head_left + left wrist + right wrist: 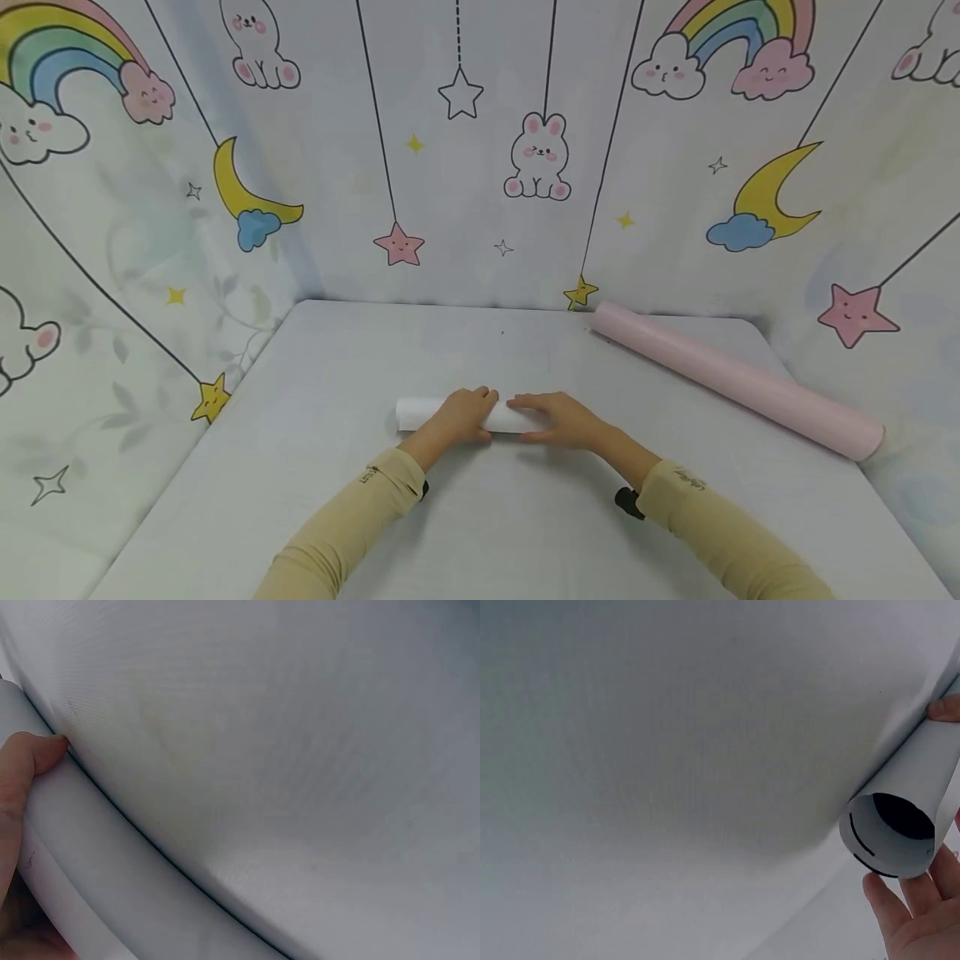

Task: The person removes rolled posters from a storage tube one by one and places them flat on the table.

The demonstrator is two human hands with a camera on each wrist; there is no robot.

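A white rolled sheet (420,414) that looks like paper lies crosswise on the white-covered table. My left hand (465,414) grips it near its middle, with the thumb on the near side and the fingers over the top. My right hand (566,419) is at the roll's right end, fingers fairly straight and thumb apart from them. In the right wrist view, the hollow end of the roll (900,757) shows short dark marks, and my right hand's fingers (926,896) are against or just beside its rim. The left wrist view has my left thumb (37,754) pressing on the roll (142,862).
A thick pink roll (735,379) lies slanted along the table's right side, beyond my right hand. The pale table (300,467) is bordered at the back and sides by a curtain (465,192) printed with bunnies, stars, moons and rainbows.
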